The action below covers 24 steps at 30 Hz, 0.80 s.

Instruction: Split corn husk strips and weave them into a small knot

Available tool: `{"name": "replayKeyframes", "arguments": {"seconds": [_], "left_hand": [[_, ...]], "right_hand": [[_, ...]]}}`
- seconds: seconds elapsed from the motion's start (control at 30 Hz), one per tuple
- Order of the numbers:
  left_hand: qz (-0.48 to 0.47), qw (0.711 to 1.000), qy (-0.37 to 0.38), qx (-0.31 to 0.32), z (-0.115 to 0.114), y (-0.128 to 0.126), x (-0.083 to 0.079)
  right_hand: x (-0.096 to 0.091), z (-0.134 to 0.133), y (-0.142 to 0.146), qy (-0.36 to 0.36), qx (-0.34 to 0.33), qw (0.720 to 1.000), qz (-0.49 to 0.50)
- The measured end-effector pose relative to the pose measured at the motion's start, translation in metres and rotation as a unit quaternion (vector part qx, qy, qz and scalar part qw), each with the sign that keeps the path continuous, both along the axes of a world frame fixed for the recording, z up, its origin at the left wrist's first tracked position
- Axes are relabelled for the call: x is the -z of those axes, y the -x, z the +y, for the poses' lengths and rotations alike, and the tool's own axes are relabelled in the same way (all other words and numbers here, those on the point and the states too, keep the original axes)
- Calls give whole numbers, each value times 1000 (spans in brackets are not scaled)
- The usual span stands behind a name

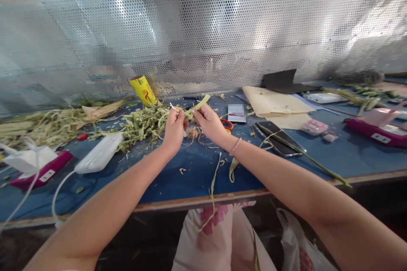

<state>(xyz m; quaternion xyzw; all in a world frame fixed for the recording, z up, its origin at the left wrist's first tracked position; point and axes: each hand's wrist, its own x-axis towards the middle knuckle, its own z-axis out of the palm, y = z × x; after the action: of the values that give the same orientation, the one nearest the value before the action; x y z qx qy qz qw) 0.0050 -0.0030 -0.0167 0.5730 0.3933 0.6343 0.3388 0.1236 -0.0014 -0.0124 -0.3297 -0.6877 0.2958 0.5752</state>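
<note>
Close together over the blue table, both my hands have their fingers pinched on a pale green leaf strip (202,102). My left hand (174,130) grips it on the left, and a whitish tip sticks up beside the thumb. My right hand (210,125), with a beaded bracelet at the wrist, pinches it a little further right; one end pokes up above the knuckles. Just left of my hands lies a heap of knotted green plant pieces (136,129). Below the fingers is a small brownish tangle of fibres (192,132). Red-handled scissors (227,124) are partly hidden behind my right hand.
A perforated metal screen (203,38) closes off the table's back. A yellow tube (143,90) leans near it. Dry leaf strips (38,125), a white power strip (100,152) and a purple-white device (41,169) lie left. A phone (280,137) and brown paper (275,103) lie right.
</note>
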Motion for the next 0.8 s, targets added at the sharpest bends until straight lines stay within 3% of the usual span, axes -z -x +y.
{"name": "replayKeyframes", "arguments": {"seconds": [0.4, 0.6, 0.8], "left_hand": [[-15, 996, -23, -82, 3, 5, -6], [-31, 995, -25, -90, 3, 5, -6], [24, 994, -38, -100, -1, 8, -5]], "right_hand": [[-6, -3, 0, 50, -37, 997, 47], [-5, -1, 0, 49, -43, 996, 65], [0, 6, -1, 57, -32, 996, 61]]}}
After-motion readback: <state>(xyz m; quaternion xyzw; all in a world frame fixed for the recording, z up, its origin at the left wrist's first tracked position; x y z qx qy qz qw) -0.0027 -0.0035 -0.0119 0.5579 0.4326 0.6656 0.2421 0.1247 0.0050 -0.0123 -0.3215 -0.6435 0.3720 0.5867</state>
